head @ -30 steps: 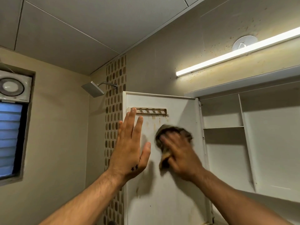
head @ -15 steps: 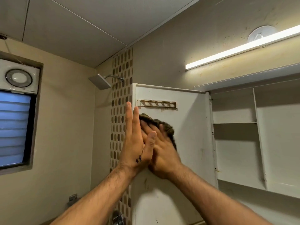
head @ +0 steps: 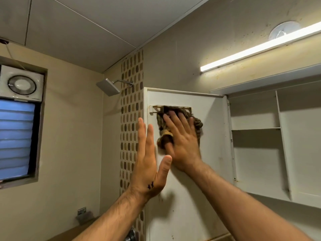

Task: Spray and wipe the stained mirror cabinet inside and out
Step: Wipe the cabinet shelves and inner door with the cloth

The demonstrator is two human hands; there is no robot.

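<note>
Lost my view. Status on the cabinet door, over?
Right hand flat, pressing cloth on inner door face at the rack. Left hand open at door edge. Nothing blocking; brown spots low on door.

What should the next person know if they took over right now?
Left hand: flat, fingers straight, at the free edge of the open door, apparently steadying it.
Right hand: presses the cloth flat on the door's inner face, over the small rack.
Done: door open, wiping under way near its top.
Left: brown marks lower on the door, the shelves, the outside.
</note>
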